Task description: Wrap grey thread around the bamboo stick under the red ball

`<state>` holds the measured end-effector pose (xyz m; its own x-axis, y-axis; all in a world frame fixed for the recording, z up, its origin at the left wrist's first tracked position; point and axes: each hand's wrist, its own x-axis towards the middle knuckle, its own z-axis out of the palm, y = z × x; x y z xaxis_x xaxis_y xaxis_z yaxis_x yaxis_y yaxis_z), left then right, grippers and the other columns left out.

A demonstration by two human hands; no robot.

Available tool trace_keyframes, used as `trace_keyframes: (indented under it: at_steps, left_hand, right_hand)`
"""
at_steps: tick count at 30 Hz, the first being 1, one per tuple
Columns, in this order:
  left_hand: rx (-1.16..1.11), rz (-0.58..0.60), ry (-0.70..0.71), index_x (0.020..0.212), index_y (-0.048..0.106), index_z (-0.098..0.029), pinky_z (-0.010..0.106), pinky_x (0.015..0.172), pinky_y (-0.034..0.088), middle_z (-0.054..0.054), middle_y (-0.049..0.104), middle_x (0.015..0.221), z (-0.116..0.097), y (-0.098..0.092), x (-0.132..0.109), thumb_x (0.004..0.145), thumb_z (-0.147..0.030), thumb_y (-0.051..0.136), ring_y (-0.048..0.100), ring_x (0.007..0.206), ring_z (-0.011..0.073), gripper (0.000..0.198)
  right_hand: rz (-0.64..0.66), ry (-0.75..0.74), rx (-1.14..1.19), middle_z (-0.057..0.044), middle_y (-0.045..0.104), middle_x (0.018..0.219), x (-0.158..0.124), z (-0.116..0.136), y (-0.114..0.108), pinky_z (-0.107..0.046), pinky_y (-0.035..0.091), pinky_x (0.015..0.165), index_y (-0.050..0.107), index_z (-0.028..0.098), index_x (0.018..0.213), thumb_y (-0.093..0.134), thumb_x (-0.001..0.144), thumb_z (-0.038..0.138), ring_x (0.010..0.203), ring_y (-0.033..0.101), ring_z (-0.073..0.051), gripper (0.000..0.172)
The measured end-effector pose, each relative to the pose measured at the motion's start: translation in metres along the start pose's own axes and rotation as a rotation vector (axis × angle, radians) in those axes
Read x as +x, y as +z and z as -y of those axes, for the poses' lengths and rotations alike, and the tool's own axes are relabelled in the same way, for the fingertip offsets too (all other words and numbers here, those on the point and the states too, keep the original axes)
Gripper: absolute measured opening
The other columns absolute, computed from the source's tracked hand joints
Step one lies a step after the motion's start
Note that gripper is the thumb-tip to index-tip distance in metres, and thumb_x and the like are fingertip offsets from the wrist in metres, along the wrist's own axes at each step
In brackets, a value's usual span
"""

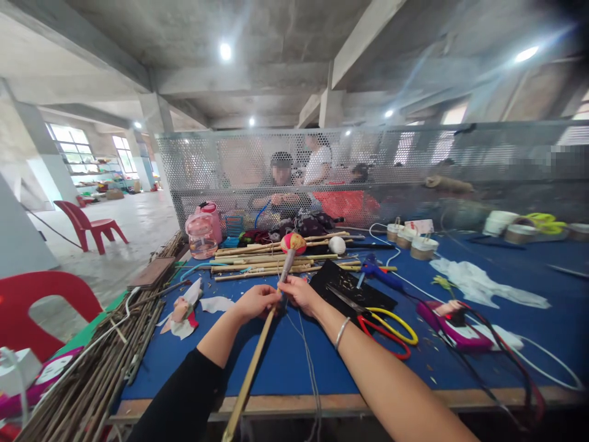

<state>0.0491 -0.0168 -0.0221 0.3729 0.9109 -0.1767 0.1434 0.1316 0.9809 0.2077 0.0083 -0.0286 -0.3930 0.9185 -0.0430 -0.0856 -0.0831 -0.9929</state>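
Both hands are closed round one long bamboo stick [253, 376], which slants from the table's front edge up toward the middle. My left hand [258, 301] pinches it just below my right hand [297, 293]. The upper part of the stick looks wrapped in grey, and a red, yellow and tan ball [293, 244] tops it. Grey threads [309, 356] hang from near my fingers over the front edge. To the right of my right hand lie scissors [389, 328] with red and yellow handles, their blades on a black cloth [352, 288].
Behind my hands lie several bamboo sticks [262, 267], a white ball [337, 245] and a blue glue gun [381, 273]. Thin branches [101, 356] line the left edge. A purple power strip [453, 325] with cables sits right. A mesh panel [221, 166] closes the back; people work beyond it.
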Motion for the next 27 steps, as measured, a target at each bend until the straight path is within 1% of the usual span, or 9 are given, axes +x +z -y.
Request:
trace_keyframes:
  at_steps: [3, 5, 7, 11, 14, 19, 22, 25, 27]
  left_hand:
    - [0.176, -0.109, 0.1, 0.066, 0.051, -0.014, 0.019, 0.041, 0.027, -0.006, 0.046, 0.045, 0.003, 0.001, 0.003, 0.057, -0.049, 0.073, 0.039, 0.039, 0.0053, 0.042]
    - [0.172, -0.125, 0.096, 0.065, 0.052, -0.013, 0.02, 0.042, 0.026, -0.004, 0.05, 0.046, 0.0, 0.001, 0.002, 0.054, -0.047, 0.076, 0.04, 0.04, 0.0055, 0.042]
    - [0.044, -0.068, 0.054, 0.068, 0.056, -0.012, 0.02, 0.046, 0.031, -0.001, 0.057, 0.053, -0.005, 0.001, -0.001, 0.055, -0.048, 0.075, 0.047, 0.045, 0.0072, 0.042]
    - [-0.228, 0.064, -0.038, 0.08, 0.06, -0.012, 0.023, 0.057, 0.042, 0.005, 0.064, 0.068, -0.012, 0.004, -0.006, 0.059, -0.045, 0.074, 0.058, 0.057, 0.0111, 0.042]
    - [-0.117, 0.007, -0.054, 0.074, 0.058, -0.012, 0.022, 0.051, 0.039, 0.004, 0.062, 0.065, -0.009, 0.005, -0.006, 0.06, -0.047, 0.072, 0.056, 0.052, 0.0107, 0.04]
    - [0.104, -0.12, 0.08, 0.062, 0.053, -0.013, 0.02, 0.041, 0.024, -0.006, 0.046, 0.044, -0.003, 0.005, -0.001, 0.058, -0.047, 0.073, 0.034, 0.037, 0.0036, 0.04]
    - [-0.071, -0.063, 0.06, 0.065, 0.055, -0.013, 0.02, 0.047, 0.033, -0.002, 0.055, 0.051, -0.006, 0.005, -0.001, 0.061, -0.045, 0.072, 0.045, 0.043, 0.0058, 0.037]
    - [-0.304, 0.043, -0.011, 0.075, 0.057, -0.012, 0.021, 0.055, 0.041, 0.002, 0.06, 0.062, -0.01, 0.006, -0.003, 0.064, -0.039, 0.073, 0.055, 0.053, 0.0092, 0.033]
    - [-0.31, 0.07, -0.037, 0.078, 0.056, -0.012, 0.022, 0.055, 0.042, 0.003, 0.06, 0.064, -0.01, 0.007, -0.003, 0.065, -0.039, 0.071, 0.056, 0.055, 0.0104, 0.033]
  right_hand:
    - [-0.004, 0.004, -0.014, 0.011, 0.035, 0.039, 0.001, -0.001, 0.002, -0.021, 0.006, 0.034, 0.048, 0.016, 0.072, 0.07, 0.062, 0.043, 0.031, 0.019, -0.001, 0.037]
    - [0.004, -0.002, -0.001, 0.012, 0.032, 0.038, 0.001, 0.0, 0.001, -0.021, 0.006, 0.034, 0.048, 0.016, 0.072, 0.071, 0.062, 0.044, 0.031, 0.017, -0.002, 0.037]
    - [0.03, -0.007, 0.054, 0.012, 0.03, 0.039, 0.0, 0.003, -0.001, -0.02, 0.005, 0.034, 0.048, 0.017, 0.074, 0.071, 0.063, 0.045, 0.032, 0.016, -0.002, 0.037]
    - [0.086, -0.026, 0.121, 0.009, 0.042, 0.046, 0.0, 0.004, -0.003, -0.02, 0.005, 0.035, 0.048, 0.017, 0.075, 0.071, 0.064, 0.043, 0.034, 0.019, -0.002, 0.037]
    - [0.034, -0.018, 0.039, 0.008, 0.043, 0.044, 0.001, 0.0, -0.002, -0.021, 0.006, 0.034, 0.049, 0.016, 0.071, 0.069, 0.065, 0.042, 0.032, 0.02, -0.002, 0.034]
    - [0.012, 0.001, 0.007, 0.011, 0.032, 0.039, 0.004, -0.002, 0.0, -0.021, 0.006, 0.034, 0.049, 0.016, 0.071, 0.07, 0.064, 0.043, 0.032, 0.018, -0.002, 0.034]
    - [0.047, -0.014, 0.1, 0.012, 0.031, 0.041, 0.002, 0.001, -0.002, -0.02, 0.005, 0.035, 0.05, 0.016, 0.076, 0.072, 0.062, 0.044, 0.034, 0.017, -0.002, 0.038]
    - [0.071, 0.01, 0.178, 0.01, 0.039, 0.047, 0.0, 0.005, -0.003, -0.019, 0.004, 0.037, 0.051, 0.016, 0.081, 0.074, 0.059, 0.044, 0.036, 0.019, -0.002, 0.042]
    - [0.064, 0.021, 0.159, 0.008, 0.042, 0.049, -0.001, 0.006, -0.003, -0.019, 0.004, 0.036, 0.05, 0.016, 0.079, 0.073, 0.06, 0.044, 0.037, 0.02, -0.001, 0.041]
